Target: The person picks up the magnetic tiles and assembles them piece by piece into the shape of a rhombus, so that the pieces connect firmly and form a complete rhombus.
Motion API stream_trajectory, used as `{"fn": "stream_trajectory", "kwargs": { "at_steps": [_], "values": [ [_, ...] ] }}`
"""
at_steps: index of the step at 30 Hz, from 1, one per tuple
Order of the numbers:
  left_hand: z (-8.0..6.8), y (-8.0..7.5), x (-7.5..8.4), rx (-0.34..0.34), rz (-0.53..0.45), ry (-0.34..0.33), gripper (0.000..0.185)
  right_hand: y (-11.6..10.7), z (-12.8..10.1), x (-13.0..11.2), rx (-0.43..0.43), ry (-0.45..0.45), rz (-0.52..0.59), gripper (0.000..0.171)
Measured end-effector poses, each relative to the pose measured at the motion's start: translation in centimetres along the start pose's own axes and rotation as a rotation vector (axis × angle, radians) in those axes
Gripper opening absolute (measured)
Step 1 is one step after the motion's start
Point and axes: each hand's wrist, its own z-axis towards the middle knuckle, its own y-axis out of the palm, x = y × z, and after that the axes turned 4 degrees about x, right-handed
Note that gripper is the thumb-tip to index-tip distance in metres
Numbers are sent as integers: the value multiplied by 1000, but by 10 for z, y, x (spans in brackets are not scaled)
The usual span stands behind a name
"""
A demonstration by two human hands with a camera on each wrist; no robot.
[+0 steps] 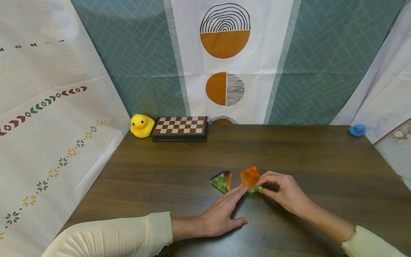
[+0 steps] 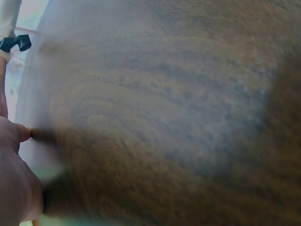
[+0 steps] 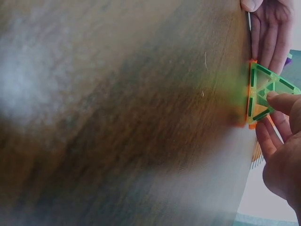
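Note:
My right hand (image 1: 287, 192) pinches a see-through green triangular magnetic tile (image 3: 270, 89) between thumb and fingers. In the right wrist view it stands up from the table, its lower edge along a flat orange tile (image 3: 253, 126). My left hand (image 1: 221, 216) reaches in with straight fingers, their tips at the near edge of the orange tile (image 1: 249, 176); its thumb is spread away. Just left of it sits a small cluster of tiles (image 1: 220, 182), green, purple and orange, leaning together. In the left wrist view only part of the left hand (image 2: 18, 179) shows.
On the brown wooden table (image 1: 179, 171), a yellow rubber duck (image 1: 141, 125) stands beside a chessboard box (image 1: 179, 128) at the back left. A small blue duck (image 1: 357, 130) is at the back right corner. Cloth hangings (image 1: 147, 53) line the back and sides.

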Motion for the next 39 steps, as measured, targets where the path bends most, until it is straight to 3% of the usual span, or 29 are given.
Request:
{"fn": "stream_trajectory", "kwargs": {
  "at_steps": [25, 30, 34, 39],
  "values": [
    [0, 0, 0, -2, -16, -29, 92, -1, 3, -2, 129, 3, -59, 34],
    [1, 1, 0, 1, -21, -30, 91, -5, 7, -2, 170, 2, -109, 54],
    [1, 1, 0, 1, -18, -33, 92, -7, 10, -1, 78, 49, -57, 79],
    [1, 0, 0, 1, -20, -30, 93, -4, 10, 4, -68, 131, 47, 81]
  ]
}}
